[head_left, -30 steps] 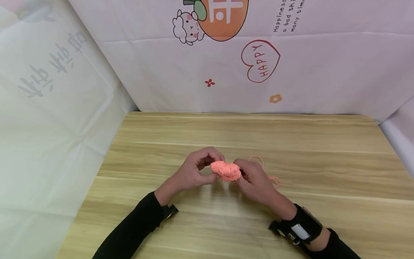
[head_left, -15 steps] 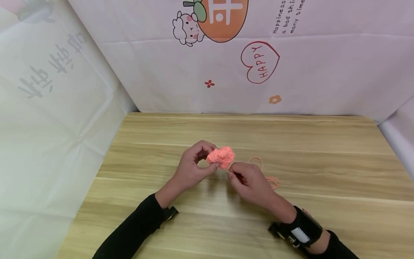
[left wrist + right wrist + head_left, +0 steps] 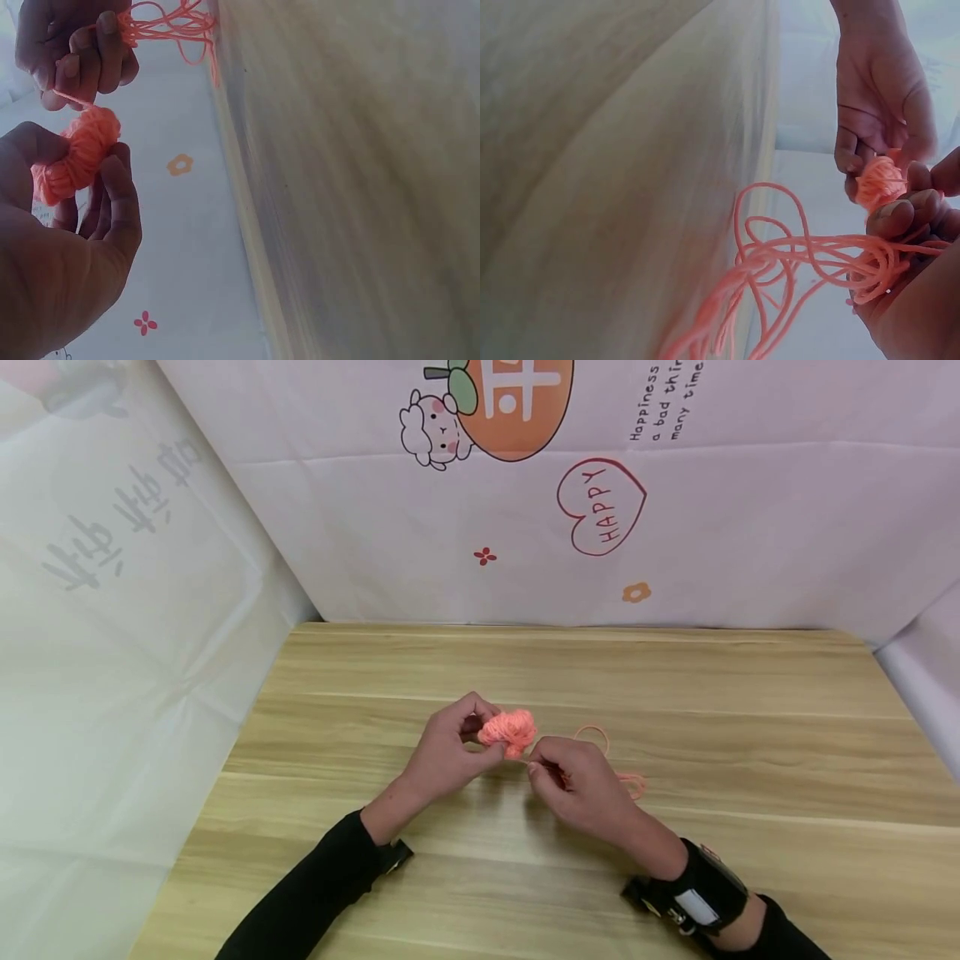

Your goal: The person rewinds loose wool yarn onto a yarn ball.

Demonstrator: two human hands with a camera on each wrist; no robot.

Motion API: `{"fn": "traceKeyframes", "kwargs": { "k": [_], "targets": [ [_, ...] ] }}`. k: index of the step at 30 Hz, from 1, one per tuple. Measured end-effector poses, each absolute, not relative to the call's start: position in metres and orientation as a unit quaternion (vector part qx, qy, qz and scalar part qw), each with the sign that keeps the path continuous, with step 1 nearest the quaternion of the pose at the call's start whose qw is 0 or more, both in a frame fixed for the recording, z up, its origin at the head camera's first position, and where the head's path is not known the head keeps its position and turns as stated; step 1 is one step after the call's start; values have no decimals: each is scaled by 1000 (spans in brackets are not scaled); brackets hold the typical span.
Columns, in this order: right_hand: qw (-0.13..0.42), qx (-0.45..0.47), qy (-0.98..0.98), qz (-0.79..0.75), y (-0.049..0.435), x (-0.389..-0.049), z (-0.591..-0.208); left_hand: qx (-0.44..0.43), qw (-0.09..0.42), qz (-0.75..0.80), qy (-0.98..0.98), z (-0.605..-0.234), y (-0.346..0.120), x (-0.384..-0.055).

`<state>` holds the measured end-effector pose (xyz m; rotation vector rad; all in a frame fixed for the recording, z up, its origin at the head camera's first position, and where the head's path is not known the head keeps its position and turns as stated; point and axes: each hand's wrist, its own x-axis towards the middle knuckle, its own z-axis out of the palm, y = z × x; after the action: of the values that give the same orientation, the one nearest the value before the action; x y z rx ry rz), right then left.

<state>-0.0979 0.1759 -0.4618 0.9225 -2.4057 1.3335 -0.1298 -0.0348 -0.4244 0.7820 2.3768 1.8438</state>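
A small wound ball of coral-pink yarn [image 3: 508,731] sits between the thumb and fingers of my left hand [image 3: 450,750], held above the table. From the ball a short strand runs across to my right hand [image 3: 585,781], whose thumb and forefinger pinch it. The left wrist view shows that strand [image 3: 73,98] stretched between ball and right hand. Loose loops of the same yarn [image 3: 780,251] gather in the right hand's curled fingers and hang down below it. In the head view the right hand covers most of these loops.
The wood-grain table [image 3: 360,677] lies under both hands. A white printed cloth [image 3: 375,543] hangs behind its far edge, and another white cloth [image 3: 135,677] hangs at the left. A black strap with a device [image 3: 697,893] wraps the right wrist.
A second ago both hands were close together at the ball. The left hand has since shifted left with it, the ball has turned, and a gap spanned by the strand separates the hands.
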Motion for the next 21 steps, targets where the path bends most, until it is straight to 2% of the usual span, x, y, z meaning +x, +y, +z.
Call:
{"fn": "traceKeyframes", "kwargs": {
  "k": [5, 12, 17, 21],
  "targets": [
    [117, 305, -826, 458, 176, -97, -461, 282, 32, 562, 777, -432, -35, -132],
    [131, 303, -812, 482, 172, -93, -440, 310, 92, 506, 800, -457, -38, -141],
    [131, 300, -808, 490, 170, -89, -422, 339, 124, 486, 796, -462, -38, -142],
    [128, 301, -806, 494, 171, -90, -423, 355, 150, 490, 782, -460, -38, -141]
  ]
}}
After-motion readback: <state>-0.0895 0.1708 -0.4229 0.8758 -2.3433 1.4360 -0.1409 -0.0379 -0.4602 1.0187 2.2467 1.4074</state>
